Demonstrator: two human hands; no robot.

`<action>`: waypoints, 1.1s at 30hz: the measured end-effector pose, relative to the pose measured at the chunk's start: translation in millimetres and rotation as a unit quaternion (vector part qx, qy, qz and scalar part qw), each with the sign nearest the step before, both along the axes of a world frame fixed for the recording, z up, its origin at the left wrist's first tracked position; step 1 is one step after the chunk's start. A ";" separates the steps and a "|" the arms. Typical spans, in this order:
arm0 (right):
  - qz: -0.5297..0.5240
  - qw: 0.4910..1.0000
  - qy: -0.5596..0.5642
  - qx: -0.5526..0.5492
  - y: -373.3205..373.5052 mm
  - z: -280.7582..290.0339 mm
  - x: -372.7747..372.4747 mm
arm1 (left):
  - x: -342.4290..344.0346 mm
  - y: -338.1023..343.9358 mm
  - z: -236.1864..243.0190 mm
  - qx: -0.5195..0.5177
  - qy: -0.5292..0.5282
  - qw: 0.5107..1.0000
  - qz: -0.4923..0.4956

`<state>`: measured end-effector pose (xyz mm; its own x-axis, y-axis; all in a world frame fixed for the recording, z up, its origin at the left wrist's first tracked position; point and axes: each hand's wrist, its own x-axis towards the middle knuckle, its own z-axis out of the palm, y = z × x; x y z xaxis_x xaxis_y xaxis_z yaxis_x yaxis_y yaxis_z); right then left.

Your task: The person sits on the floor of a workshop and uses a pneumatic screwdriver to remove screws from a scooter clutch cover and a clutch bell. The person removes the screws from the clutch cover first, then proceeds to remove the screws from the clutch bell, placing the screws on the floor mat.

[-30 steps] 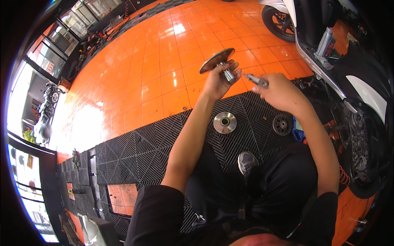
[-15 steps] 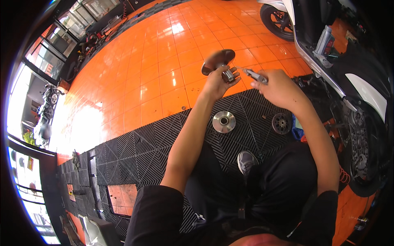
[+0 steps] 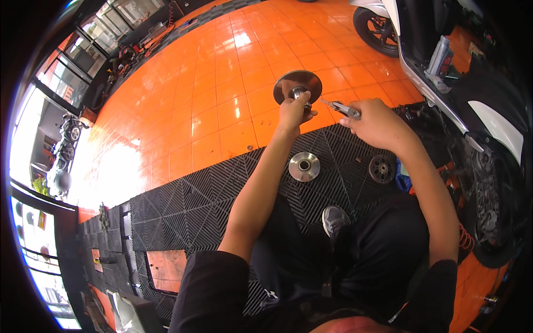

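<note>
My left hand [image 3: 293, 117] grips a metal pulley half [image 3: 284, 87] by its central shaft. The wide round disc faces away from me, above the orange floor. To its right, my right hand [image 3: 373, 122] is closed round a silver air blow gun [image 3: 348, 111], whose thin nozzle points at the pulley half without touching it. Below my hands, a shiny pulley disc [image 3: 313, 173] with a centre hole lies on the black ribbed mat [image 3: 189, 200]. Farther right on that mat sits a dark round part [image 3: 382, 168] with several holes.
A white and black scooter [image 3: 411, 72] stands along the right, its engine case [image 3: 488, 205] exposed. A grey bottle [image 3: 440, 55] rests on it. A red coiled hose [image 3: 466, 240] hangs by my right arm. Blue cloth [image 3: 403, 180] lies near the dark part. My shoe [image 3: 335, 220] is on the mat.
My left hand has turned the pulley half, so its disc shows rounder and its shaft is more covered by my fingers. My right hand holds the air blow gun in nearly the same place.
</note>
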<state>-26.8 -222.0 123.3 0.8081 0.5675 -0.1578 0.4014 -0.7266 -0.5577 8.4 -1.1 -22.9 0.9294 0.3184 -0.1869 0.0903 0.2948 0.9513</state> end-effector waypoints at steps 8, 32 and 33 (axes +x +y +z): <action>-0.022 0.996 -0.080 0.036 1.9 -9.9 10.2 | -7.2 -6.9 8.4 0.074 -0.007 0.997 0.010; -0.086 0.995 -0.037 0.029 10.2 -19.8 12.9 | -6.9 8.1 21.9 -0.251 -0.064 0.961 -0.093; -0.087 0.994 -0.049 0.033 12.7 -18.0 11.8 | -7.1 12.9 20.1 -0.273 -0.071 0.954 -0.099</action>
<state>-15.0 -209.4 105.4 0.9048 0.4239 -0.0403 0.3273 -0.7531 -0.5708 1.3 11.8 -2.7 0.9896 0.0259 -0.1417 0.0762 0.7403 0.6679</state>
